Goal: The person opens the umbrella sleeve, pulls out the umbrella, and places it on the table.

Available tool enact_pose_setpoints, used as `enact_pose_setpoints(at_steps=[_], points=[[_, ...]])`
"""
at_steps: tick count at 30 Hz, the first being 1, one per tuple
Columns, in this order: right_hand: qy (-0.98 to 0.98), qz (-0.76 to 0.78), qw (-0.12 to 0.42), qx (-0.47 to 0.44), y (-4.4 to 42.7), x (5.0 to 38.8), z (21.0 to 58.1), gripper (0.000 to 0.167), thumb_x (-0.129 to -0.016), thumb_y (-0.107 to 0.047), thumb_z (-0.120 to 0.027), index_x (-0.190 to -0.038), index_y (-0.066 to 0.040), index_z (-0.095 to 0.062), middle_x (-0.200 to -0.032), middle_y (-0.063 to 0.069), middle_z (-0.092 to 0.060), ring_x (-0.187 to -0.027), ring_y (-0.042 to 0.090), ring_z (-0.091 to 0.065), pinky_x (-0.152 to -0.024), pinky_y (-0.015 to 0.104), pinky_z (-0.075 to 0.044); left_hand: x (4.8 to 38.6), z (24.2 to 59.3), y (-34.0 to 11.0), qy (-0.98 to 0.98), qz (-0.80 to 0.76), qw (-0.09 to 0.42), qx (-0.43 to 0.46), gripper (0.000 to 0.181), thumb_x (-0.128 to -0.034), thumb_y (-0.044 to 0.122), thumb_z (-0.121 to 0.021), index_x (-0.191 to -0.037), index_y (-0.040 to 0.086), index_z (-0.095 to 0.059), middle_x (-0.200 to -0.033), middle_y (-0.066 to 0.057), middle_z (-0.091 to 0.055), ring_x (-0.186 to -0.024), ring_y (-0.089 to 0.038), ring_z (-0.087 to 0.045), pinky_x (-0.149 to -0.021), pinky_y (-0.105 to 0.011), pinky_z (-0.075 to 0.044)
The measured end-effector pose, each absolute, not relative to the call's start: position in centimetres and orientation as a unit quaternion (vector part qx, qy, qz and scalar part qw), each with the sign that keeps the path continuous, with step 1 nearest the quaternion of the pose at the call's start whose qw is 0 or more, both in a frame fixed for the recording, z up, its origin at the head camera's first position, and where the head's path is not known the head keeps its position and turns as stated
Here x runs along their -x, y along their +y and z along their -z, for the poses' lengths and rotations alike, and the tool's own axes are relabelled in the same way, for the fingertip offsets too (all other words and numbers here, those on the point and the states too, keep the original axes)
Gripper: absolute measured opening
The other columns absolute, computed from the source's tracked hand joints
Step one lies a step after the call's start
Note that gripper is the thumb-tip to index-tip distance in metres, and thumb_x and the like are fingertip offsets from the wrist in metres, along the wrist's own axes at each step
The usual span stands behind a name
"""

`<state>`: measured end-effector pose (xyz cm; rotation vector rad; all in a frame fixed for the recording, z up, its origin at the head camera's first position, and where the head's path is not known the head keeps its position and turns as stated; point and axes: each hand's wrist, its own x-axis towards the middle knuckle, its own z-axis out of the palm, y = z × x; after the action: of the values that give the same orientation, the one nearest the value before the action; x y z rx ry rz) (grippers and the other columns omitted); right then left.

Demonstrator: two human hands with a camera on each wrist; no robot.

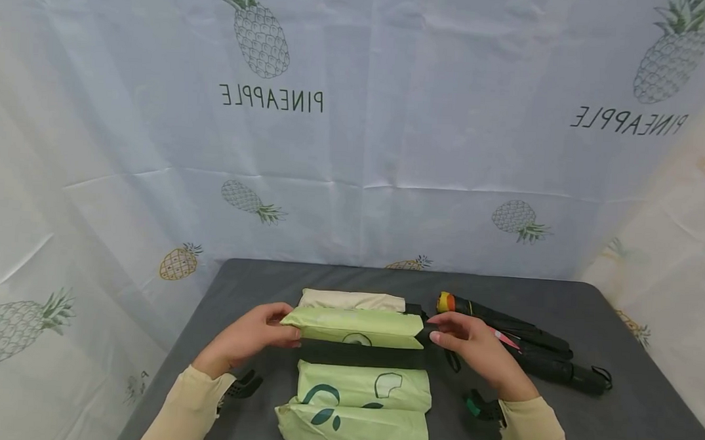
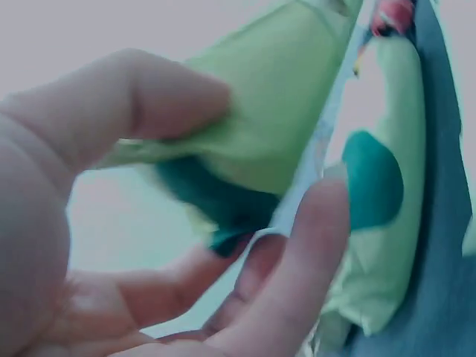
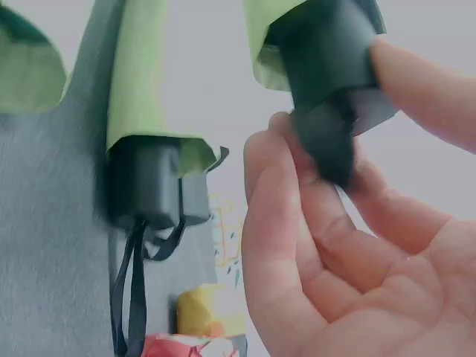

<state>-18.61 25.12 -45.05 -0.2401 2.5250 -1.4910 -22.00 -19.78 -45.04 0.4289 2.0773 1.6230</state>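
Observation:
A folded light-green umbrella [image 1: 354, 325] lies level between the two hands. My left hand [image 1: 253, 334] [image 2: 41, 245] pinches the cloth end, the thumb pressing on the green cloth [image 2: 275, 82] in the left wrist view. At the other end my right hand [image 1: 481, 351] [image 3: 401, 282] holds the black handle [image 3: 327, 59] between thumb and fingers. Just behind the held umbrella is a cream one [image 1: 351, 300] with a black handle. Nearer the front edge of the view, two light-green folded bundles [image 1: 375, 386] [image 1: 358, 430] lie side by side.
Several dark folded umbrellas lie at the right of the grey table [image 1: 615, 428], one with a yellow and red end [image 1: 445, 302], another with a pink patch [image 1: 505, 338]. A pineapple-printed curtain [image 1: 391, 143] hangs behind the table.

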Motion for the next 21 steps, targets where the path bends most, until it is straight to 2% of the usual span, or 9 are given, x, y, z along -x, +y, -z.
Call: enact_pose_setpoints(at_steps=[2, 4, 7, 9, 12, 15, 21], points=[[0.847, 0.514, 0.106, 0.081, 25.3, 18.5, 44.8, 0.045, -0.106, -0.032, -0.072, -0.143, -0.006, -0.066, -0.136, 0.013, -0.070, -0.117, 0.021, -0.070, -0.101, 0.045, -0.060, 22.0, 44.8, -19.6, 0.732, -0.622, 0.231, -0.154, 0.039, -0.1033, 0.018, -0.076, -0.131, -0.004, -0.061, -0.125, -0.011, -0.069, -0.121, -0.029, -0.073, -0.108, -0.045, -0.062], [0.844, 0.519, 0.112, 0.079, 25.4, 18.5, 44.7, 0.047, -0.107, -0.034, -0.072, -0.144, -0.006, -0.066, -0.139, 0.013, -0.069, -0.119, 0.021, -0.069, -0.103, 0.044, -0.059, 22.1, 44.6, -19.5, 0.719, -0.641, 0.224, -0.150, 0.040, -0.1028, 0.015, -0.076, -0.132, -0.004, -0.057, -0.127, -0.010, -0.067, -0.121, -0.023, -0.073, -0.108, -0.043, -0.061], [0.839, 0.528, 0.113, 0.075, 25.4, 18.6, 44.6, 0.048, -0.107, -0.033, -0.070, -0.146, -0.005, -0.064, -0.141, 0.015, -0.068, -0.120, 0.023, -0.069, -0.104, 0.042, -0.058, 22.1, 44.4, -19.3, 0.719, -0.646, 0.209, -0.147, 0.055, -0.1013, 0.013, -0.077, -0.147, 0.000, -0.050, -0.137, -0.018, -0.063, -0.118, -0.019, -0.073, -0.108, -0.043, -0.061], [0.836, 0.533, 0.110, 0.069, 25.3, 18.6, 44.6, 0.049, -0.108, -0.034, -0.069, -0.147, -0.005, -0.063, -0.143, 0.015, -0.067, -0.120, 0.022, -0.069, -0.105, 0.042, -0.058, 22.2, 44.2, -19.2, 0.732, -0.633, 0.201, -0.151, 0.068, -0.1001, 0.016, -0.080, -0.158, 0.006, -0.045, -0.152, -0.022, -0.054, -0.118, -0.020, -0.072, -0.107, -0.046, -0.061], [0.832, 0.541, 0.103, 0.062, 25.3, 18.7, 44.4, 0.050, -0.109, -0.034, -0.069, -0.148, -0.004, -0.063, -0.143, 0.015, -0.067, -0.116, 0.021, -0.069, -0.104, 0.042, -0.058, 22.3, 44.1, -19.0, 0.748, -0.614, 0.196, -0.159, 0.073, -0.0990, 0.020, -0.082, -0.163, 0.012, -0.046, -0.161, -0.024, -0.047, -0.119, -0.022, -0.071, -0.106, -0.049, -0.060], [0.826, 0.550, 0.105, 0.059, 25.2, 18.8, 44.4, 0.050, -0.108, -0.034, -0.069, -0.148, -0.004, -0.063, -0.141, 0.014, -0.069, -0.112, 0.019, -0.071, -0.103, 0.039, -0.058, 22.4, 44.2, -18.8, 0.754, -0.608, 0.191, -0.159, 0.066, -0.0982, 0.021, -0.083, -0.157, 0.010, -0.055, -0.154, -0.022, -0.055, -0.120, -0.022, -0.070, -0.106, -0.050, -0.059], [0.801, 0.585, 0.111, 0.060, 25.2, 18.8, 44.6, 0.051, -0.110, -0.034, -0.067, -0.150, -0.003, -0.060, -0.141, 0.017, -0.068, -0.114, 0.020, -0.076, -0.111, 0.047, -0.058, 22.3, 44.3, -18.6, 0.753, -0.607, 0.199, -0.155, 0.056, -0.0968, 0.020, -0.084, -0.147, 0.005, -0.063, -0.132, -0.011, -0.070, -0.113, -0.022, -0.074, -0.106, -0.057, -0.059]])
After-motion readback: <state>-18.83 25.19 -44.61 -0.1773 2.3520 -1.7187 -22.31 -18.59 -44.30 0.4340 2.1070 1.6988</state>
